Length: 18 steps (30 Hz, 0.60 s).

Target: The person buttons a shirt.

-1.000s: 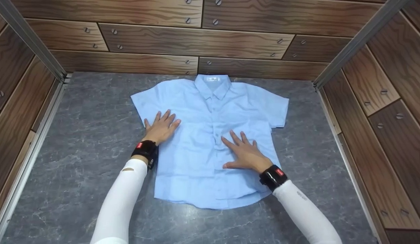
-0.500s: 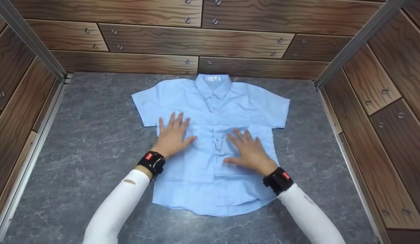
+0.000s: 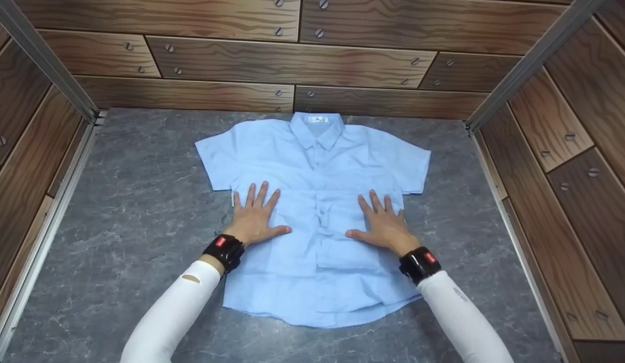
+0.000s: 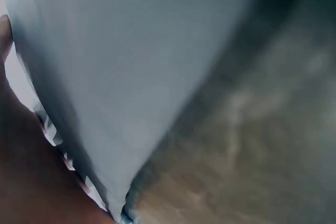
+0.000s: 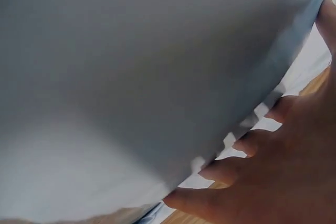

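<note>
A light blue short-sleeved button shirt (image 3: 292, 252) lies spread face up, its collar pointing to the back wall. On its left side, below the sleeve, my left hand (image 3: 253, 219) rests with fingers spread and straight. My right hand (image 3: 385, 224) rests likewise on the opposite side of the button placket, thumb pointing inward. Small wrinkles run near the placket and lower hem. In the left wrist view the shirt (image 4: 121, 66) shows close up, with part of the hand at the left edge. The right wrist view shows the fingertips of my right hand (image 5: 283, 166) touching the cloth.
The grey marbled tabletop (image 3: 126, 201) surrounds the shirt. Wood-patterned panels (image 3: 292, 60) rise at the back and both sides, with metal rails (image 3: 539, 60) at the corners. The collar lies close to the back panel.
My left hand has moved right and toward me from near the sleeve onto the shirt's side. My right hand has shifted outward to the right. The lower hem has slid slightly toward me.
</note>
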{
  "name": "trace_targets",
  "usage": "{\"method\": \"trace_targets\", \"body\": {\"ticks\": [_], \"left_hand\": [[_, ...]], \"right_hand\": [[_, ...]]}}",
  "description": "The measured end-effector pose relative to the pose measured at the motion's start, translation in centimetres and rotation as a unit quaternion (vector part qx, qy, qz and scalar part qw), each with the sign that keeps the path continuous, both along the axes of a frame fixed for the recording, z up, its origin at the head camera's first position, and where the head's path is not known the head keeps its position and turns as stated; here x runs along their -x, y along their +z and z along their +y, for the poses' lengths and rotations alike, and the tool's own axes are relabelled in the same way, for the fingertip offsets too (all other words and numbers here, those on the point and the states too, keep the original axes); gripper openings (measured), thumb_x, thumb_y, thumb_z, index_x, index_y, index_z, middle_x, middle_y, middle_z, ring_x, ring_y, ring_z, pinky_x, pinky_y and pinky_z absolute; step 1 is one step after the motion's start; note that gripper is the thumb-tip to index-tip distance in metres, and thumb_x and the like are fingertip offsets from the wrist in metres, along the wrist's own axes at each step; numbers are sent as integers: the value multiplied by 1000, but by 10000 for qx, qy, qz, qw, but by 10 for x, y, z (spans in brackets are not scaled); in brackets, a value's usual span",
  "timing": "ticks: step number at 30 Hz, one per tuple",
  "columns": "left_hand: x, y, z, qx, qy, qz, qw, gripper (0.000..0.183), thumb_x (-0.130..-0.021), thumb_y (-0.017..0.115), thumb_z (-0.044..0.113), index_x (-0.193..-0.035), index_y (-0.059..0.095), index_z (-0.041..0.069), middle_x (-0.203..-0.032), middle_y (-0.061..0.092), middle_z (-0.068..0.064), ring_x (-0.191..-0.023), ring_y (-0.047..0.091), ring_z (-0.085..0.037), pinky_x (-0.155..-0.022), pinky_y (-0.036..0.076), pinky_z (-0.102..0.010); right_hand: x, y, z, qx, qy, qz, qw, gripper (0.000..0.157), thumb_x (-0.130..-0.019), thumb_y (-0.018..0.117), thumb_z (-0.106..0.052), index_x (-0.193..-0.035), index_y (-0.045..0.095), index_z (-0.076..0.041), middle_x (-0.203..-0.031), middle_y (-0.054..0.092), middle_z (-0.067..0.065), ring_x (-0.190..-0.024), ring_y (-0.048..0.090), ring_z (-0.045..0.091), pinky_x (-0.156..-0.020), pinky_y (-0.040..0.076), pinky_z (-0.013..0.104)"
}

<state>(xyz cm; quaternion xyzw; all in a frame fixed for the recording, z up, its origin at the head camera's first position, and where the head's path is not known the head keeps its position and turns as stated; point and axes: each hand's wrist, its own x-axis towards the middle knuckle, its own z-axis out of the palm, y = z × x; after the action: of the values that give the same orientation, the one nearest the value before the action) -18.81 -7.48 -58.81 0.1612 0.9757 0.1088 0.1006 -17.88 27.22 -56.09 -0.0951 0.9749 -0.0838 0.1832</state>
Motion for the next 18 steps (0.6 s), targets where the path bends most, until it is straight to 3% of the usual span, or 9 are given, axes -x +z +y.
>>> {"method": "trace_targets", "body": {"ticks": [3,6,11,14,18], "left_hand": [[0,5,-4,-67,-32,-172,9998,106,-76,48,83,-156,12,24,-163,1,-11,-149,-2,-39,-110,-3,-70],[7,9,-13,-341,87,-170,9992,99,-81,46,79,-156,18,21,-163,8,-12,-149,2,-40,-109,-2,-71],[29,13,-43,-748,789,-19,9941,83,-91,36,71,-153,28,17,-162,14,-15,-148,5,-43,-108,-1,-72],[37,13,-60,-758,1059,-386,9907,83,-91,32,72,-155,22,20,-163,5,-13,-148,-4,-44,-106,-4,-75],[39,8,-74,-786,1002,-752,9890,83,-91,26,74,-156,14,23,-163,-5,-11,-147,-11,-41,-102,-11,-76]], "right_hand": [[-1,5,2,157,14,-23,9999,104,-78,49,-80,-156,13,-21,-163,2,14,-146,0,48,-105,8,75],[9,12,14,506,-188,253,9982,94,-85,45,-75,-155,22,-17,-162,11,16,-146,10,46,-109,14,70],[37,14,51,659,-754,808,9917,86,-93,37,-68,-154,21,-11,-161,15,19,-145,12,48,-108,18,69],[48,8,72,565,-942,431,9930,94,-89,35,-74,-156,12,-12,-162,5,19,-145,1,50,-107,11,73],[49,-2,87,418,-989,-35,9942,101,-86,34,-79,-156,5,-12,-162,-3,17,-145,-8,48,-107,6,74]]}}
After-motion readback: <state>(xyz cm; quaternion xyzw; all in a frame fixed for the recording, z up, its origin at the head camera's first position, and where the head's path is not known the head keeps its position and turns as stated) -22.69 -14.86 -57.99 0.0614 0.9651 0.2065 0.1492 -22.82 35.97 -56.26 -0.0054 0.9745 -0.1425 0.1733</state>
